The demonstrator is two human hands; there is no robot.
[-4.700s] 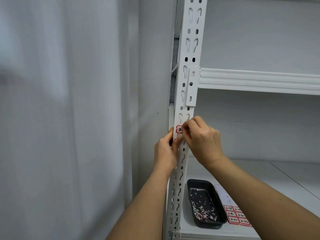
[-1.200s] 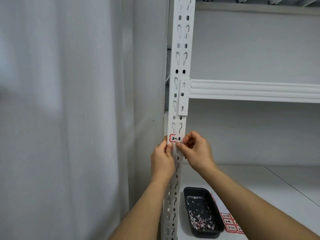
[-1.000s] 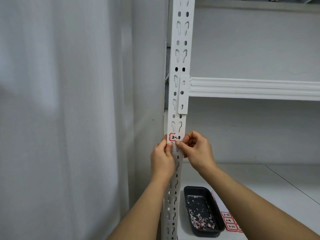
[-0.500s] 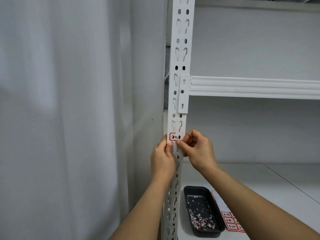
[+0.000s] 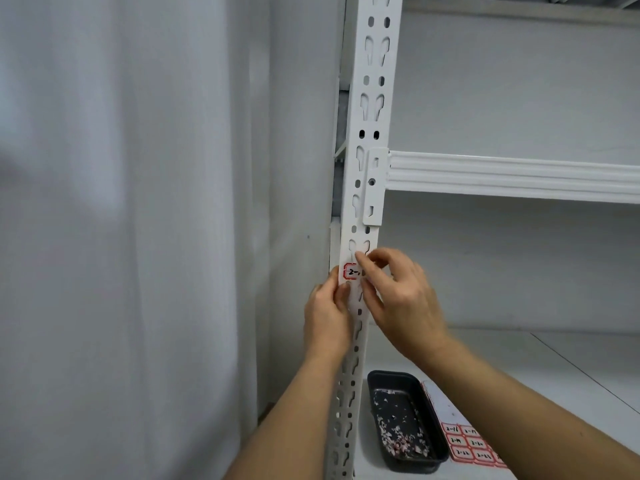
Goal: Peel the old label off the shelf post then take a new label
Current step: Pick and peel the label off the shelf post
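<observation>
The old label (image 5: 350, 272), white with a red border and handwritten "2-", sticks on the front of the white slotted shelf post (image 5: 375, 81). My right hand (image 5: 401, 299) has its thumb and forefinger pinched at the label's right edge and hides that end. My left hand (image 5: 327, 317) grips the post just below the label, thumb on the front face beside the label's lower left corner. A sheet of new red-bordered labels (image 5: 471, 445) lies on the lower shelf at bottom right.
A black tray (image 5: 373, 382) with torn label scraps sits on the lower shelf board (image 5: 536, 362) beside the label sheet. A white shelf beam (image 5: 502, 174) runs right from the post above my hands. A white curtain (image 5: 121, 237) hangs at left.
My right hand's fingertips have shifted slightly up over the label's right edge. The left hand and the label stay where they were.
</observation>
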